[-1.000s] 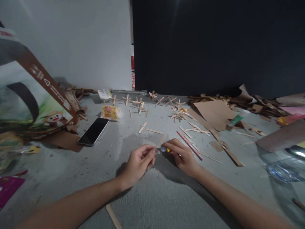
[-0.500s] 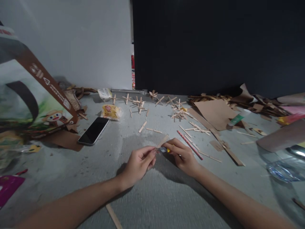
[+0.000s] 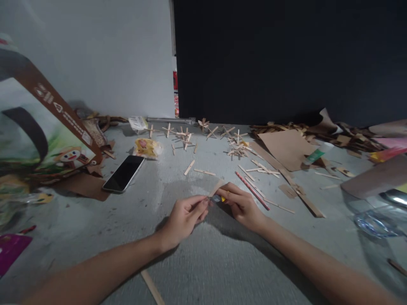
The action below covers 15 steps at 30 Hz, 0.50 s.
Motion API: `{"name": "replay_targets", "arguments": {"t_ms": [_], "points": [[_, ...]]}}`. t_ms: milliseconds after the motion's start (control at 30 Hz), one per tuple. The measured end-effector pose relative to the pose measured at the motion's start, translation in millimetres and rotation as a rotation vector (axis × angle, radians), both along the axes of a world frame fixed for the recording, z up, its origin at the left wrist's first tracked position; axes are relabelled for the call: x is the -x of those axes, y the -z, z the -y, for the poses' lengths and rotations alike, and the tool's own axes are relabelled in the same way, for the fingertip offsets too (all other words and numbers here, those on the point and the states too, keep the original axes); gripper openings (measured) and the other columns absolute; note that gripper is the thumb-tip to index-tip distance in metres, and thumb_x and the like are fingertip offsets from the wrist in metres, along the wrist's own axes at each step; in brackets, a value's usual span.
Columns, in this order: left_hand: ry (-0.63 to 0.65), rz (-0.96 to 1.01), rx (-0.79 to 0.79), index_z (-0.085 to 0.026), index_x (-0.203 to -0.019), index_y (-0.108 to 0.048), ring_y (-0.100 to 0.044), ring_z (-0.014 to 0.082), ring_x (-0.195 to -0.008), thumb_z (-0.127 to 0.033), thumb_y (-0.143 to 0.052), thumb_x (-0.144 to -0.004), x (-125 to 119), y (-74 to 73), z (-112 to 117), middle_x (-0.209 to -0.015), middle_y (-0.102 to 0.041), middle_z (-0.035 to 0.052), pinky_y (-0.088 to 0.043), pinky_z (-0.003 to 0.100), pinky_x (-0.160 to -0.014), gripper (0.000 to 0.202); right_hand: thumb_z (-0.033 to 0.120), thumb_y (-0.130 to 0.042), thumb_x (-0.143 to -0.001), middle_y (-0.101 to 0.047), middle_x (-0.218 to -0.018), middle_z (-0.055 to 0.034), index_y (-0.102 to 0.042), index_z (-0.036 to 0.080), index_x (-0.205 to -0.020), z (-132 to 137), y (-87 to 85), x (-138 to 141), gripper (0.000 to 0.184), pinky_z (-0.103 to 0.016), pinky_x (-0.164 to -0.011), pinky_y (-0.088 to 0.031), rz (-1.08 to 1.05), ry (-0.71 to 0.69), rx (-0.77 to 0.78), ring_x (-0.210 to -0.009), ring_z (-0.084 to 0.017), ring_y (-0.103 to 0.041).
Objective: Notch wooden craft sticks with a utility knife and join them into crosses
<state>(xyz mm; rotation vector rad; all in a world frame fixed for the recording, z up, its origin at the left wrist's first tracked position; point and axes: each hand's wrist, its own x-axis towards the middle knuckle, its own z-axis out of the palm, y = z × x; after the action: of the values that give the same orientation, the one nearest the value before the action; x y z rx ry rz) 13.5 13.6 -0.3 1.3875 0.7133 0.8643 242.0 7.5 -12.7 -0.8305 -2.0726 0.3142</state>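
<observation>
My left hand [image 3: 186, 218] and my right hand [image 3: 241, 206] meet low over the grey floor at the middle of the view. The left fingers pinch the near end of a short wooden craft stick [image 3: 217, 187] that slants up and away. My right hand is closed on a small yellow-handled cutter [image 3: 219, 198] whose grey tip touches the stick near the left fingertips. A red pencil [image 3: 252, 191] lies just right of my right hand.
Several loose craft sticks and small stick crosses [image 3: 187, 138] lie farther back. A black phone [image 3: 123, 173] is at left, a printed carton [image 3: 38, 123] beyond it. Brown cardboard sheets [image 3: 286, 148] and scraps are at right, a glass dish [image 3: 375, 222] near the right edge. One stick [image 3: 152, 288] lies near my left forearm.
Both hands stay together on the stick. The stick's far end has become sharper and sits slightly higher. The view has shifted a little.
</observation>
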Motion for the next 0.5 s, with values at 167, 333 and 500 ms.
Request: {"name": "replay_targets", "arguments": {"t_ms": [167, 333, 500], "points": [[-0.013, -0.045, -0.031, -0.018, -0.079, -0.062, -0.038, 0.0102, -0.058, -0.072, -0.066, -0.093, -0.8, 2.3, 0.0, -0.065, -0.043, -0.0055, -0.03, 0.024, -0.055, 0.056, 0.01, -0.038, -0.111, -0.071, -0.1, -0.0104, -0.069, 0.027, -0.144, 0.8, -0.9, 3.0, 0.049, -0.034, -0.076, -0.058, 0.012, 0.002, -0.035, -0.087, -0.022, -0.066], [-0.003, -0.02, -0.034, -0.019, -0.078, -0.06, -0.035, 0.0098, -0.056, -0.072, -0.064, -0.094, -1.3, -0.3, 1.2, -0.062, -0.041, -0.0066, -0.028, 0.025, -0.053, 0.055, 0.007, -0.036, -0.109, -0.072, -0.103, -0.0113, -0.069, 0.025, -0.144, 0.0, 0.2, 2.8, 0.051, -0.035, -0.078, -0.059, 0.012, 0.009, -0.052, -0.09, -0.023, -0.067], [0.013, -0.028, -0.038, -0.019, -0.079, -0.06, -0.039, 0.0105, -0.058, -0.071, -0.064, -0.096, -0.2, -0.7, 1.4, -0.065, -0.045, -0.0047, -0.029, 0.026, -0.055, 0.055, 0.009, -0.038, -0.11, -0.072, -0.102, -0.0103, -0.071, 0.025, -0.139, 1.5, 0.3, 4.0, 0.046, -0.036, -0.079, -0.06, 0.01, 0.029, -0.036, -0.089, -0.022, -0.068]]}}
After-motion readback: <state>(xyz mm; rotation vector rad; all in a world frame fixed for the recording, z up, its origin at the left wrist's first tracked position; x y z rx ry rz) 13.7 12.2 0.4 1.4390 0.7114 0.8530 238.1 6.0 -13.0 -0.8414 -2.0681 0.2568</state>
